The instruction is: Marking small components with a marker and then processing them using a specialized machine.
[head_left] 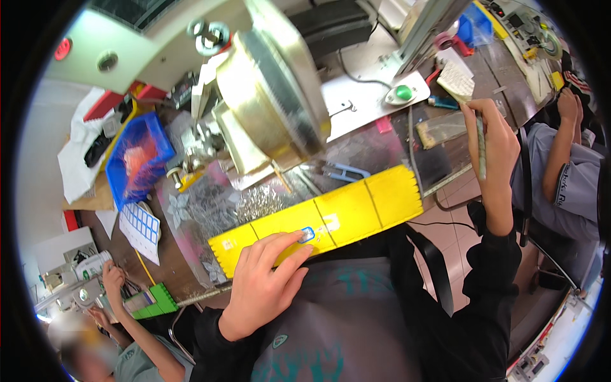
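Note:
My left hand (264,280) lies over the front edge of a long yellow strip (347,213) marked with dark cross lines. Its fingertips close around a small blue-edged, whitish piece (307,235) on the strip; the exact kind of piece is too small to make out. Raised at the right, beyond the table's front edge, my right hand (495,143) grips a slender grey-green stick (481,149) between thumb and fingers. The stick's upper end is partly hidden by the fingers. Behind the strip, a pile of small shiny metal parts (259,204) lies on clear plastic.
A large machine with a round metal head (267,95) rises behind the strip. Left of it stands a blue bin (137,159); a green button (403,93) sits to the right. Blue tweezers (347,172) lie behind the strip. Co-workers sit at left (149,350) and right (573,172).

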`<action>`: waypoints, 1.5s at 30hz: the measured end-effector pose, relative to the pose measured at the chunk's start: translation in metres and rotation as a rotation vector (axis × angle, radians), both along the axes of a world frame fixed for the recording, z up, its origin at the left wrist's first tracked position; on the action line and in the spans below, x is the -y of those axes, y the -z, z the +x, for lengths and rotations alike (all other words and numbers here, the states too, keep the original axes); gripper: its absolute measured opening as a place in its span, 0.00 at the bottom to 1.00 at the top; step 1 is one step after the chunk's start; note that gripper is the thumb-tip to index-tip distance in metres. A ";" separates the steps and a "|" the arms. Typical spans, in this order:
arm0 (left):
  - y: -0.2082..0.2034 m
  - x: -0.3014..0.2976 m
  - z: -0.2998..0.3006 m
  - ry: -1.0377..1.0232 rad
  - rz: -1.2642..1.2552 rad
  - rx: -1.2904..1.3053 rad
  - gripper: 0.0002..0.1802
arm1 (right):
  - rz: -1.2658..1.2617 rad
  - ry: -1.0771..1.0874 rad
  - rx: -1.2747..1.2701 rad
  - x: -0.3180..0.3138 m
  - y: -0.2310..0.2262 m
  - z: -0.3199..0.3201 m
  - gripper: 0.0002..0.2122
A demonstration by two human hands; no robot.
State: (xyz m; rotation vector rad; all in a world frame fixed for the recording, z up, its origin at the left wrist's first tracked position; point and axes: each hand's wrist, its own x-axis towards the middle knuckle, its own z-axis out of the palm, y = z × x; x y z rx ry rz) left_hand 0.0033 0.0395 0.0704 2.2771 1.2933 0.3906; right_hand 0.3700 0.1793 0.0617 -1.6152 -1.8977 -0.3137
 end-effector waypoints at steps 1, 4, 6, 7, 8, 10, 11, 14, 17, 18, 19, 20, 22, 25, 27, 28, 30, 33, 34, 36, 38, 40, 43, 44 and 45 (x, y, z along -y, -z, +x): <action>-0.002 -0.001 0.002 -0.014 0.008 -0.028 0.26 | 0.013 0.014 0.066 -0.009 -0.001 0.010 0.05; -0.008 -0.004 0.007 -0.005 0.008 -0.127 0.34 | -0.039 0.076 0.166 -0.033 0.001 0.033 0.06; -0.011 -0.004 0.011 -0.021 -0.040 -0.258 0.38 | -0.165 0.157 0.314 -0.048 0.007 0.040 0.10; -0.012 -0.004 0.012 -0.005 -0.058 -0.305 0.42 | -0.227 0.189 0.330 -0.055 0.011 0.041 0.14; -0.012 -0.004 0.014 -0.001 -0.044 -0.313 0.42 | -0.194 0.177 0.320 -0.060 0.014 0.042 0.14; -0.013 -0.004 0.016 -0.010 -0.048 -0.389 0.44 | -0.159 0.161 0.403 -0.068 0.019 0.040 0.15; -0.013 -0.004 0.017 -0.009 -0.037 -0.398 0.44 | -0.159 0.167 0.400 -0.071 0.020 0.038 0.17; -0.015 -0.008 0.019 -0.057 -0.055 -0.441 0.46 | -0.187 0.185 0.325 -0.073 0.020 0.035 0.18; -0.019 -0.013 0.021 -0.080 -0.031 -0.456 0.47 | -0.153 0.118 0.214 -0.063 0.017 0.036 0.16; -0.022 -0.014 0.021 -0.075 -0.029 -0.448 0.48 | -0.146 0.112 0.209 -0.058 0.016 0.037 0.16; -0.025 -0.016 0.022 -0.067 -0.027 -0.440 0.49 | -0.098 0.073 0.154 -0.052 0.015 0.038 0.14; -0.028 -0.017 0.023 -0.064 -0.029 -0.445 0.49 | -0.068 0.045 0.094 -0.044 0.013 0.040 0.12; -0.035 -0.019 0.027 -0.082 0.011 -0.377 0.51 | -0.075 0.009 -0.017 -0.024 0.010 0.044 0.09; -0.044 -0.023 0.038 -0.072 0.065 -0.247 0.52 | -0.219 -0.031 -0.148 0.017 0.002 0.054 0.07; -0.047 -0.028 0.051 -0.058 0.080 -0.178 0.52 | -0.506 -0.050 -0.134 0.044 -0.006 0.063 0.07; -0.046 -0.033 0.060 -0.036 0.090 -0.132 0.52 | -0.664 -0.070 -0.122 0.056 -0.009 0.067 0.07; -0.041 -0.044 0.081 0.010 0.122 -0.084 0.53 | -0.840 -0.263 -0.191 0.077 -0.006 0.065 0.10; -0.033 -0.061 0.119 0.109 0.128 -0.004 0.55 | -1.296 -0.555 -0.375 0.098 -0.007 0.065 0.15; -0.031 -0.065 0.133 0.125 0.130 0.016 0.55 | -1.322 -0.640 -0.405 0.103 -0.006 0.063 0.16; -0.030 -0.070 0.159 0.172 0.097 0.020 0.55 | -1.179 -0.600 -0.661 0.116 -0.002 0.054 0.16; -0.030 -0.075 0.181 0.214 0.094 0.028 0.55 | -1.014 -0.548 -0.873 0.125 0.003 0.052 0.16; -0.030 -0.080 0.197 0.215 0.158 -0.017 0.56 | -0.989 -0.442 -1.184 0.133 0.013 0.055 0.15; -0.030 -0.092 0.207 0.294 0.070 -0.076 0.57 | -0.910 -0.393 -1.327 0.140 0.035 0.071 0.13; -0.028 -0.098 0.209 0.326 0.001 -0.107 0.55 | -0.870 -0.309 -1.433 0.140 0.043 0.077 0.12; -0.022 -0.108 0.213 0.346 0.050 -0.101 0.52 | -0.814 -0.293 -1.451 0.134 0.053 0.086 0.13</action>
